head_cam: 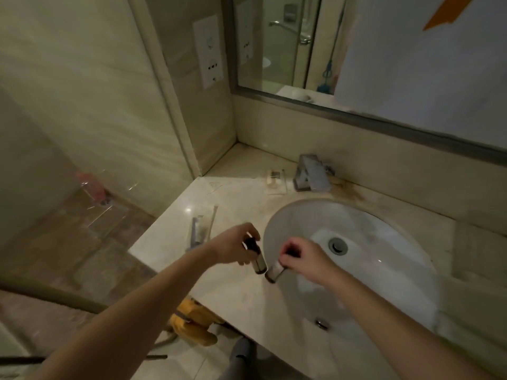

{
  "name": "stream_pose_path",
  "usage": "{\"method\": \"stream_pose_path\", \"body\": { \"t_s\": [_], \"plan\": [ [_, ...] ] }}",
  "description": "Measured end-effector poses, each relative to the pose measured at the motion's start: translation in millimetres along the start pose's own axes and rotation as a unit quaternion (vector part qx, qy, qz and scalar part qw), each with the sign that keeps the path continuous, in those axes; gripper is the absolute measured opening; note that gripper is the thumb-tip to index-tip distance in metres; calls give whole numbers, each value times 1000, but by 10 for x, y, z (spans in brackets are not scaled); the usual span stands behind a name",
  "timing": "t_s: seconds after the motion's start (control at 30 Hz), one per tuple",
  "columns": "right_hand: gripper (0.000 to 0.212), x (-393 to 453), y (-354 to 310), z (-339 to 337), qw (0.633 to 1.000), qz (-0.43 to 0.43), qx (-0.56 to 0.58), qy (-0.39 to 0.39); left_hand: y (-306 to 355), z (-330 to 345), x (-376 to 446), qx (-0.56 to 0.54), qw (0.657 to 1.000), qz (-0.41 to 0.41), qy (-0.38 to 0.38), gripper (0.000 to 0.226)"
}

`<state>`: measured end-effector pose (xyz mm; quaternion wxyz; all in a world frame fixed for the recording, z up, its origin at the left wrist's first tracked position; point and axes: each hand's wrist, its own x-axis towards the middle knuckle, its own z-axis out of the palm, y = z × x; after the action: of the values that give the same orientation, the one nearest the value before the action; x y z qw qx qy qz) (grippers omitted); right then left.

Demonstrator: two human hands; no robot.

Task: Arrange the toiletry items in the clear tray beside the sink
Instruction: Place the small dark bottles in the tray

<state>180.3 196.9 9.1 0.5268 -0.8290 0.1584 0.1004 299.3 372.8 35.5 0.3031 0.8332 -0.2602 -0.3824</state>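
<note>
My left hand (233, 246) grips a small dark-capped toiletry bottle (258, 260) by its top, held over the counter at the sink's left rim. My right hand (301, 259) holds a second small bottle (274, 272) the same way, tilted, its base almost touching the first bottle. A wrapped toothbrush kit (201, 229) lies on the counter to the left of my left hand. A small wrapped packet (275, 180) sits near the tap. No clear tray can be made out on the counter.
The white oval sink (384, 242) fills the counter's right side, with a chrome tap (311, 174) behind it. A mirror (384, 64) and socket panel (210, 58) are on the walls. The counter edge (153, 259) drops to the floor, where yellow slippers (192, 325) lie.
</note>
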Motion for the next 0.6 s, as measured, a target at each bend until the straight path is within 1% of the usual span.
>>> {"method": "stream_pose_path", "body": {
  "t_s": [0.03,0.1,0.17,0.27,0.33,0.43,0.5,0.6],
  "plan": [
    [10,-43,0,-152,998,8,60,29,119,-31,38,-44,999,8,0,30],
    [11,-182,28,-467,986,9,145,75,377,-45,123,-123,992,35,-13,26],
    [12,-374,81,-768,974,-2,201,109,654,10,210,-189,979,71,-43,22],
    [15,-730,189,-1151,955,-26,256,145,1099,245,328,-278,950,107,-92,15],
    [16,-1000,280,-1362,946,-37,276,167,1404,481,389,-299,936,126,-132,16],
    [18,-1404,467,-1612,936,-39,281,209,1814,900,455,-303,921,142,-201,22],
    [20,-1687,621,-1736,930,-33,280,238,2058,1188,466,-299,915,140,-233,27],
    [21,-2132,847,-1871,920,-27,279,275,2362,1619,461,-305,899,123,-288,26]
  ]
}}
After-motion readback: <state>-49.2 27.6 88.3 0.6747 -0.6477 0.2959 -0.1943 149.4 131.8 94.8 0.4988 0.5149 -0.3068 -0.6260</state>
